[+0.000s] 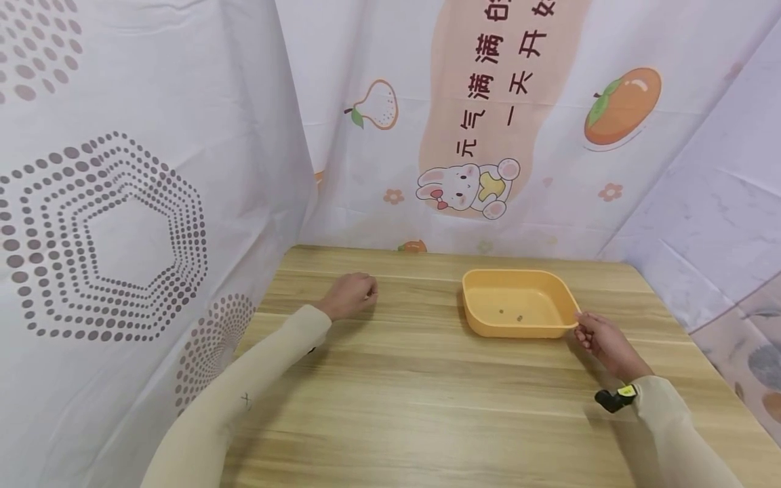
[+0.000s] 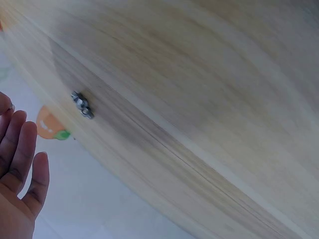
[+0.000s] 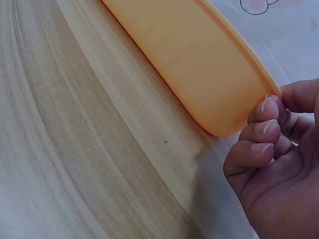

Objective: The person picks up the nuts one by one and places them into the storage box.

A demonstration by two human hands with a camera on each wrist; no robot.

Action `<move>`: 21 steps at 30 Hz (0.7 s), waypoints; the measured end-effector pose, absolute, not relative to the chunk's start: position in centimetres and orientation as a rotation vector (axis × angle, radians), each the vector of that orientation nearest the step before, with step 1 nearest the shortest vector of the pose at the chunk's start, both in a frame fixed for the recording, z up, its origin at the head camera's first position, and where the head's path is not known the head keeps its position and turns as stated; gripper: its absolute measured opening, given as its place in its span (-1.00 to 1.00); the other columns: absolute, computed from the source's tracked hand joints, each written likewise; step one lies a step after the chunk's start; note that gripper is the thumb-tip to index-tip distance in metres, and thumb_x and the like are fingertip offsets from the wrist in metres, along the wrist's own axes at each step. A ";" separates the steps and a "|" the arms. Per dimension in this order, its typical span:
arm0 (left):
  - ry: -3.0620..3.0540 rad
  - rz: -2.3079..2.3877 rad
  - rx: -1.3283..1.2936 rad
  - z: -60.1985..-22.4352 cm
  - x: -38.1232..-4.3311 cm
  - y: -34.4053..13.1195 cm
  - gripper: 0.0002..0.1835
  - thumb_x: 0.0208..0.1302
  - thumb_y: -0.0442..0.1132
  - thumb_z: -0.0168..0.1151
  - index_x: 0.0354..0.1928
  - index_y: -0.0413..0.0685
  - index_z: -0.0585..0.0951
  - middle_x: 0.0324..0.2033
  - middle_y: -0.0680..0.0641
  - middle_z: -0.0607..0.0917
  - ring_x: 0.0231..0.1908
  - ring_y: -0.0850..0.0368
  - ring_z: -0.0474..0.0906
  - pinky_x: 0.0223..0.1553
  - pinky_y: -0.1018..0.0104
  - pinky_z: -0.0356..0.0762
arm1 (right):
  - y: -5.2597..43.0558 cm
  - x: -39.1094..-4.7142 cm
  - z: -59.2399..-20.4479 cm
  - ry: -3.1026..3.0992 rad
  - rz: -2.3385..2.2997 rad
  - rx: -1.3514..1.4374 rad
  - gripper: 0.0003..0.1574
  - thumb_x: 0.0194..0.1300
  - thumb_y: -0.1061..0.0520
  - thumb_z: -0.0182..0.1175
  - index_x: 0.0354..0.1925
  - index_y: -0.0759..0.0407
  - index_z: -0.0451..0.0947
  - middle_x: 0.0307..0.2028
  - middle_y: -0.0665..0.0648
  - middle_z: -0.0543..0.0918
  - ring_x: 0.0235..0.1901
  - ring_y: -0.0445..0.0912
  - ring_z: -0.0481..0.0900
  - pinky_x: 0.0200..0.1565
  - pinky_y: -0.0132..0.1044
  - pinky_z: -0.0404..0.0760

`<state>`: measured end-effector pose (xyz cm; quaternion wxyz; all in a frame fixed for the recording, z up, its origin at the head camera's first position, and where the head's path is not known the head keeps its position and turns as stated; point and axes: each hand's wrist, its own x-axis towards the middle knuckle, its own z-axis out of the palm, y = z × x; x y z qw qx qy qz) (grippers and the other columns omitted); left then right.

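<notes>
My right hand (image 1: 604, 342) holds the near right corner of a shallow yellow-orange plastic tray (image 1: 518, 332). In the right wrist view the thumb and curled fingers (image 3: 264, 129) pinch its rim (image 3: 249, 52). Two small dark pieces (image 1: 520, 318) lie on the tray's floor. Left of the tray, my left hand (image 1: 350, 296) is low over the table, fingers loosely bent, with nothing visible in them. In the left wrist view a small cluster of shiny metal pieces (image 2: 82, 104), like nuts, lies on the wood beside the fingers (image 2: 25, 149); the head view hides this cluster.
The wood-grain table (image 1: 427, 407) ends at a printed white cloth (image 1: 378, 176) behind. Another patterned cloth (image 1: 256, 169) hangs along the left side, and a marbled cloth (image 1: 720, 176) stands at the right. A tiny dark speck (image 3: 166, 142) shows on the wood near the tray.
</notes>
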<state>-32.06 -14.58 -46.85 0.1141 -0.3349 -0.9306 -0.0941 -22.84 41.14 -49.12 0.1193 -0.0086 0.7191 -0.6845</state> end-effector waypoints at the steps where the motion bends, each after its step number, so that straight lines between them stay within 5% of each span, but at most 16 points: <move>1: -2.720 -0.271 -0.990 -46.8 -32.0 -14.4 -0.91 0.26 -0.22 0.15 -0.41 0.07 0.58 -0.46 0.16 0.59 -0.48 0.33 0.43 -0.43 0.44 0.45 | 41.1 -22.8 -49.0 2.102 -1.999 -0.022 -0.65 0.53 0.04 -0.19 -0.33 0.22 0.35 -0.55 -0.04 0.44 -0.59 -0.23 0.34 -0.54 -0.38 0.37; 21: -2.654 -0.308 -1.066 -45.8 -31.5 -11.4 -0.90 0.25 -0.20 0.13 -0.42 0.12 0.57 -0.46 0.21 0.57 -0.50 0.37 0.40 -0.41 0.46 0.43 | 41.4 -22.9 -49.5 2.064 -2.051 -0.023 -0.64 0.51 0.00 -0.13 -0.32 0.23 0.36 -0.55 -0.04 0.46 -0.60 -0.25 0.36 -0.56 -0.39 0.38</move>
